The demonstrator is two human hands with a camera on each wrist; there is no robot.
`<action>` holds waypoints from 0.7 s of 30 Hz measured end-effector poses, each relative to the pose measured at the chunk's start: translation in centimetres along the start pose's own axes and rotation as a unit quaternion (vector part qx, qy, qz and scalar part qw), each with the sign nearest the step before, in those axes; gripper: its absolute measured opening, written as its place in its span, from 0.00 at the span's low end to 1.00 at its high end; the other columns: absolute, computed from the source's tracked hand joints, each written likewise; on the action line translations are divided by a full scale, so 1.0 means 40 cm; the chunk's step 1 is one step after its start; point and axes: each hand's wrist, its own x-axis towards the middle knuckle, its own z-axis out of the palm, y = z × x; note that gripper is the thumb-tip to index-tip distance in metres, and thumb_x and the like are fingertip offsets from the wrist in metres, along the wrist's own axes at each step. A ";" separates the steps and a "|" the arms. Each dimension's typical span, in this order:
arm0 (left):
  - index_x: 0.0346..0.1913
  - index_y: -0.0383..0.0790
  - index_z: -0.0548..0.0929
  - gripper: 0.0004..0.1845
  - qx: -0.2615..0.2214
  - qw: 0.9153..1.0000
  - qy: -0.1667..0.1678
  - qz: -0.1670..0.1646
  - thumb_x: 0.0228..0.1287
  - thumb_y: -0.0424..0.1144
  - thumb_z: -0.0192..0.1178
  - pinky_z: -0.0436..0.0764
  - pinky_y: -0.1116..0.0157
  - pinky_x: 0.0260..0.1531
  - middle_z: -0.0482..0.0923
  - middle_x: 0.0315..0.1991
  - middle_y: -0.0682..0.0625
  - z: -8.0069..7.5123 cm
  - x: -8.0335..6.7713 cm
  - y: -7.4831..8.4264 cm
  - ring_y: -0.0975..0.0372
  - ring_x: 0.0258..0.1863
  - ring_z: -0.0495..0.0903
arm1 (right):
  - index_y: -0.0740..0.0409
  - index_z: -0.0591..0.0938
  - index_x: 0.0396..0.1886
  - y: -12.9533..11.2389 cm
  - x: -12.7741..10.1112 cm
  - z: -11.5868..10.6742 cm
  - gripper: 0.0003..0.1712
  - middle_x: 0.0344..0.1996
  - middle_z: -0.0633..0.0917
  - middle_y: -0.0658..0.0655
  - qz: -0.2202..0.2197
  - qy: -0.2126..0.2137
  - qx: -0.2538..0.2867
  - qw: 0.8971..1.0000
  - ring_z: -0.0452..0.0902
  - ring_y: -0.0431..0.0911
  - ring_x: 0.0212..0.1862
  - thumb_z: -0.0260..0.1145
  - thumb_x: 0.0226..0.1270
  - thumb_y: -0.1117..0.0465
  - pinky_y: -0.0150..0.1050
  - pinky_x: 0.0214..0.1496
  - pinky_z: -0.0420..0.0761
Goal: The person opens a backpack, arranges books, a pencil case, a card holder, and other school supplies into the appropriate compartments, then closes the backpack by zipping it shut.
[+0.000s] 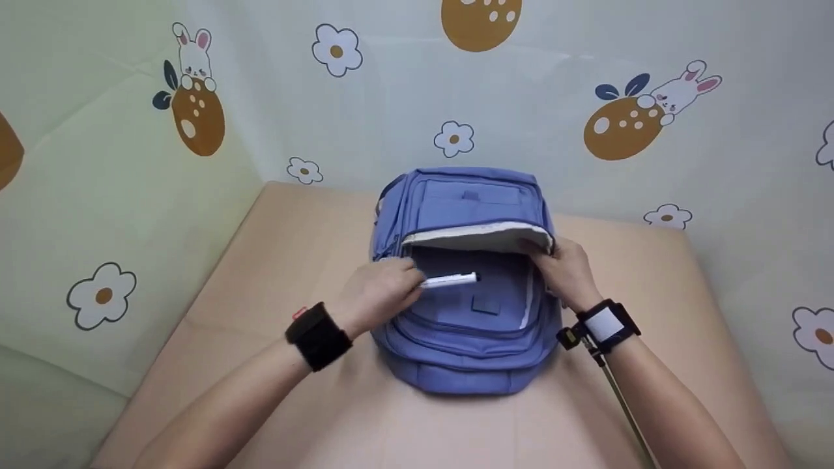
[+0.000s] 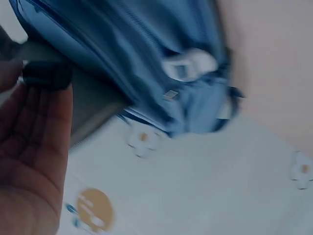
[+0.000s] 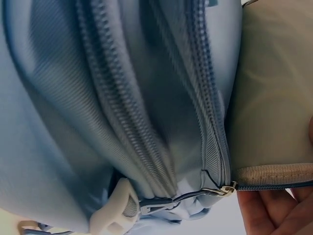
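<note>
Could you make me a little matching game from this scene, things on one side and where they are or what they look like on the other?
Things:
1. marker
2. backpack
3. right hand
4. table

Descriptions:
A. blue, lying open
B. beige, under everything
C. white with a dark tip, pinched by the left hand
D. holding up the bag's flap

Pairs: 1-C, 2-A, 3-D, 4-B

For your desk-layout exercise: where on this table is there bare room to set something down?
Bare table lies left of the backpack, right of it, and along the near edge between the forearms. The middle is crowded: left hand with marker, right hand holding the flap open.
</note>
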 end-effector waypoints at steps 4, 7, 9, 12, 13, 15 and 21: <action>0.30 0.38 0.82 0.05 0.072 0.997 0.002 0.006 0.63 0.31 0.63 0.81 0.59 0.26 0.78 0.29 0.49 0.048 0.065 0.036 0.54 0.27 0.79 | 0.61 0.85 0.31 -0.012 0.000 -0.002 0.22 0.16 0.77 0.52 -0.018 0.014 -0.011 1.000 0.74 0.44 0.18 0.70 0.69 0.45 0.37 0.21 0.74; 0.29 0.39 0.82 0.04 0.106 0.994 -0.019 -0.004 0.60 0.28 0.63 0.80 0.59 0.24 0.79 0.29 0.48 0.074 0.092 0.049 0.54 0.27 0.79 | 0.60 0.83 0.26 -0.023 0.000 -0.005 0.22 0.16 0.75 0.51 -0.026 0.026 -0.019 0.999 0.72 0.45 0.18 0.71 0.69 0.46 0.37 0.20 0.71; 0.31 0.39 0.83 0.04 0.117 0.993 -0.032 -0.014 0.59 0.27 0.63 0.80 0.59 0.24 0.80 0.29 0.48 0.086 0.104 0.053 0.54 0.27 0.80 | 0.59 0.82 0.25 -0.030 0.001 -0.004 0.22 0.16 0.74 0.50 -0.033 0.034 -0.020 0.999 0.71 0.46 0.20 0.71 0.69 0.46 0.37 0.22 0.69; 0.32 0.39 0.85 0.05 0.124 0.991 -0.046 -0.024 0.58 0.26 0.65 0.81 0.59 0.23 0.81 0.29 0.48 0.101 0.117 0.056 0.55 0.27 0.81 | 0.60 0.83 0.26 -0.037 0.001 -0.003 0.21 0.17 0.74 0.50 -0.041 0.043 -0.022 0.998 0.71 0.47 0.22 0.71 0.69 0.47 0.37 0.24 0.69; 0.32 0.39 0.85 0.05 0.127 0.990 -0.048 -0.027 0.57 0.25 0.65 0.81 0.59 0.23 0.81 0.29 0.47 0.106 0.120 0.057 0.55 0.27 0.81 | 0.60 0.84 0.26 -0.039 0.001 -0.003 0.20 0.17 0.74 0.51 -0.044 0.046 -0.022 0.998 0.71 0.48 0.23 0.72 0.69 0.48 0.37 0.25 0.69; 0.31 0.38 0.85 0.05 0.129 0.990 -0.045 -0.038 0.57 0.25 0.64 0.81 0.58 0.21 0.80 0.29 0.47 0.115 0.128 0.058 0.55 0.26 0.81 | 0.60 0.86 0.29 -0.041 0.000 -0.002 0.19 0.19 0.75 0.52 -0.047 0.048 -0.024 0.997 0.71 0.49 0.24 0.72 0.68 0.48 0.38 0.26 0.70; 0.29 0.38 0.83 0.05 0.101 0.992 -0.007 -0.076 0.63 0.30 0.64 0.81 0.56 0.18 0.81 0.28 0.47 0.145 0.146 0.057 0.54 0.22 0.81 | 0.60 0.88 0.34 -0.037 -0.008 0.003 0.17 0.19 0.77 0.53 -0.040 0.041 -0.022 0.998 0.73 0.47 0.22 0.72 0.69 0.48 0.37 0.25 0.72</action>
